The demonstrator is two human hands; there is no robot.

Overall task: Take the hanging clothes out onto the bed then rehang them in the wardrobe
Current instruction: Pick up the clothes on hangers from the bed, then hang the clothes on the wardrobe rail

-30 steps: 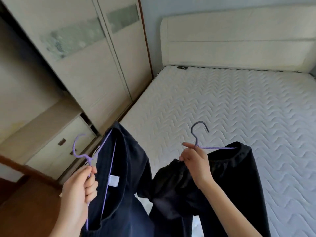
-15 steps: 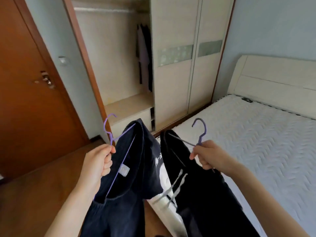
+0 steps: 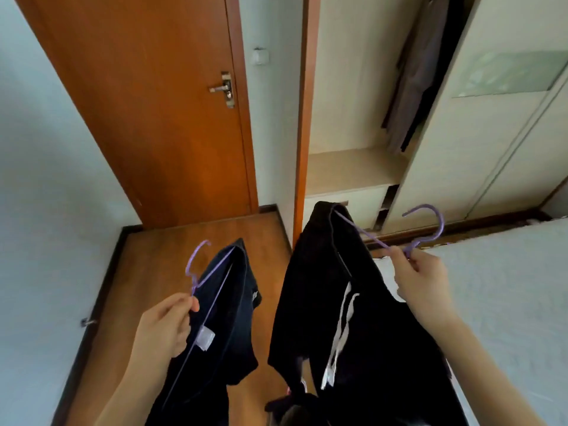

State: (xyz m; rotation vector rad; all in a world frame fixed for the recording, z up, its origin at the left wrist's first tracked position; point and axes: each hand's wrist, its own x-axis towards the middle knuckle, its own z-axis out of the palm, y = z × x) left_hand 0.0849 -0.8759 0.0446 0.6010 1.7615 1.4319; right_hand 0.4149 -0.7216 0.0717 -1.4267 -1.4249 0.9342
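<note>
Above the wooden floor (image 3: 172,247), before the brown door (image 3: 159,103) and open wardrobe (image 3: 353,118), beside the bed (image 3: 507,287) edge, the left hand (image 3: 166,327) pinches a clothes-laden purple hanger (image 3: 196,265), the right hand (image 3: 421,281) a second hanger (image 3: 430,222).

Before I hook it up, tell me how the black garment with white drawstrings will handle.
Likely floppy: the black garment drapes in folds off its purple hanger, pinched by the right hand. Probably swings easily; its white drawstrings dangle loose.

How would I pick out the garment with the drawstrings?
Start at the open cream wardrobe. In front of it, the right hand pinches a purple wire hanger carrying a black garment. Only it, not the navy garment beside it, has white drawstrings.
</note>
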